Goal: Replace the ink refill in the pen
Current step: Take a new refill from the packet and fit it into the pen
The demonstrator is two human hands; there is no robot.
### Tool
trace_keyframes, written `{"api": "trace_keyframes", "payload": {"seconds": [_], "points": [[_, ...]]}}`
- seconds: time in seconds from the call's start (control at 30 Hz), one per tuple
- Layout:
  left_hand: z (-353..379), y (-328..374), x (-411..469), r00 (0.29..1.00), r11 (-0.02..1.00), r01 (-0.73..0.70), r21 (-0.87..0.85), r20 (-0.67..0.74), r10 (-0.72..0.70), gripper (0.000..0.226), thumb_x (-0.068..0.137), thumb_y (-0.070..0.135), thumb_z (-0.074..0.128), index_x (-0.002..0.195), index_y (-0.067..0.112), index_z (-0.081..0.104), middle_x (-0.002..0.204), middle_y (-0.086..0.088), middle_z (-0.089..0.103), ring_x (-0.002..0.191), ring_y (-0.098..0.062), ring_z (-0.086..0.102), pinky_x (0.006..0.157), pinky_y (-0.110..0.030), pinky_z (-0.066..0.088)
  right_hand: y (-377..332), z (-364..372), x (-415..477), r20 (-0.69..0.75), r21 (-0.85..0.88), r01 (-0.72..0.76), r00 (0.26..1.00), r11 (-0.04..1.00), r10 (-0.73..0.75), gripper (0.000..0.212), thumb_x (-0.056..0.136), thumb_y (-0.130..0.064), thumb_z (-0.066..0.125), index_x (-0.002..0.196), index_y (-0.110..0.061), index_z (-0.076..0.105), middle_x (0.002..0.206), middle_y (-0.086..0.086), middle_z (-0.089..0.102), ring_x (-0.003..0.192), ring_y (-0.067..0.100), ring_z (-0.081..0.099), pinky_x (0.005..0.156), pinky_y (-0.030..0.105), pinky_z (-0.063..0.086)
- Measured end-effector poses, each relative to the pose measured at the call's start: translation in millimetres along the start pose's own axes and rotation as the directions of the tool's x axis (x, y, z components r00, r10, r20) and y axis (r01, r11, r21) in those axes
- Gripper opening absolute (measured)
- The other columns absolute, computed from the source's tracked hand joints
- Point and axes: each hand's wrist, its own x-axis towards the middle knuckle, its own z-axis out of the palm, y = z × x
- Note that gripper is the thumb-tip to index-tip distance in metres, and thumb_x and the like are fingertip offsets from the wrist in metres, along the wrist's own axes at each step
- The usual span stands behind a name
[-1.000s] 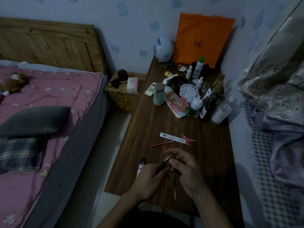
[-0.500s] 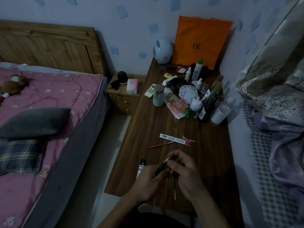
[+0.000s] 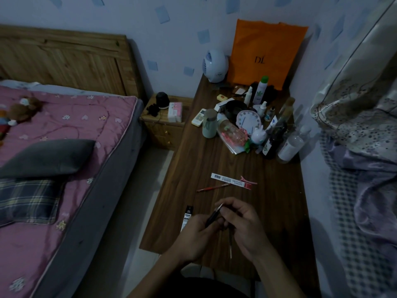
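Dim bedroom: wooden desk (image 3: 214, 164) w/ clutter at far end.
Orange bag (image 3: 264, 46) marked DL leans on back wall, round white fan (image 3: 215, 65) just left of it; clock (image 3: 248, 122), green-cap bottle (image 3: 260, 91), remote (image 3: 198, 118) & lidded cup (image 3: 209, 123) piled in front. Pink hair clip (image 3: 248, 180) lies mid-desk. Left: nightstand (image 3: 163, 127), bed w/ pink quilt (image 3: 71, 130), 1 grey pillow (image 3: 47, 157) overlapping 1 plaid pillow (image 3: 28, 201), plush toy (image 3: 23, 108) near headboard (image 3: 64, 59).

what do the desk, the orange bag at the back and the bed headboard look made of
Dark brown desk: wood-grain streaks and a smooth, faint sheen; solid wood or laminate, can't tell which. Flat orange bag at the back: matte, with a wavy top edge, probably non-woven fabric, possibly paper. Light brown headboard: knots and plank grain, likely varnished pine.
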Motion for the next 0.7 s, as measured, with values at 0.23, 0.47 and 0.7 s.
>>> {"api": "trace_keyframes", "payload": {"seconds": [0.23, 0.47, 0.7], "points": [[-1.0, -0.7, 1.9, 0.998, 0.999, 0.013, -0.048, 0.067, -0.010, 0.047, 0.096, 0.040, 0.051, 0.085, -0.004, 0.061, 0.063, -0.006, 0.044, 0.054, -0.018, 0.037, 0.054, -0.034, 0.029, -1.4, -1.2, -0.7, 0.006, -0.001, -0.029, 1.000, 1.000, 0.029, 0.018, 0.084, -0.025, 0.065, 0.095, -0.022, 0.079, 0.078, -0.007, 0.072, 0.066, 0.001, 0.061, 0.059, 0.018, 0.050], [2.6, -1.6, 3.9, 0.996, 0.999, 0.033, -0.034, 0.080, -0.030, 0.047, 0.089, 0.059, 0.051, 0.081, 0.014, 0.066, 0.050, 0.011, 0.044, 0.045, -0.003, 0.035, 0.047, -0.025, 0.027, 1.0, -0.7, -0.2, -0.070, -0.069, 0.049, 0.996, 0.996, -0.054, 0.013, 0.082, -0.029, 0.068, 0.088, -0.024, 0.077, 0.076, -0.008, 0.071, 0.067, -0.001, 0.062, 0.056, 0.016, 0.049], [4.6, 1.4, 2.8, 0.999, 1.000, 0.012, -0.011, 0.049, -0.012, 0.046, 0.096, 0.043, 0.051, 0.078, 0.002, 0.061, 0.051, 0.011, 0.039, 0.046, -0.005, 0.033, 0.049, -0.029, 0.025, 0.2, -1.3, 0.1, -0.106, -0.032, 0.111, 0.988, 0.993, -0.114, 0.023, 0.070, -0.039, 0.077, 0.082, -0.019, 0.076, 0.071, -0.002, 0.070, 0.064, 0.006, 0.065, 0.057, 0.018, 0.051]]}}
